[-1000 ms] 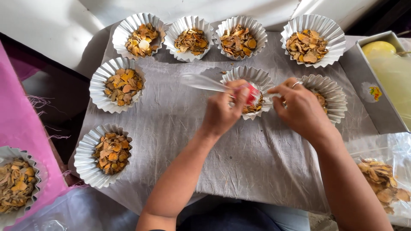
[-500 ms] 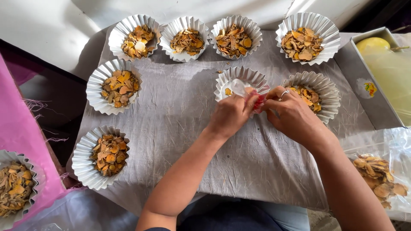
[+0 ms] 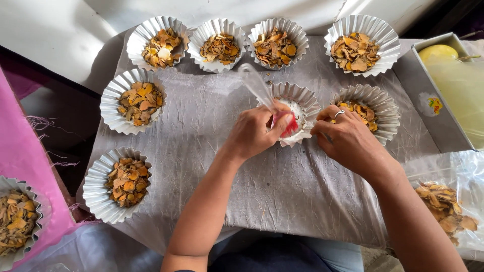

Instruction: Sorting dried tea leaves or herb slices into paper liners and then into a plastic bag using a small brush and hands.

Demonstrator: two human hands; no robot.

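Observation:
My left hand grips a clear plastic bag with a red patch at its lower end, held over a white fluted paper cup that looks nearly bare inside. The bag's loose top sticks up and away to the left. My right hand, with a ring on one finger, pinches the right rim of that same cup. Just right of it stands a fluted cup of dried orange-brown chips, partly hidden by my right hand.
Several more chip-filled fluted cups ring the grey crinkled cloth: along the back and down the left. A metal tray with a yellow object sits at the right, a plastic bag of chips below it, pink cloth at the left.
The clear bag now rises up-left out of my left hand. The middle cup's white bottom shows, and both hands have settled on that cup.

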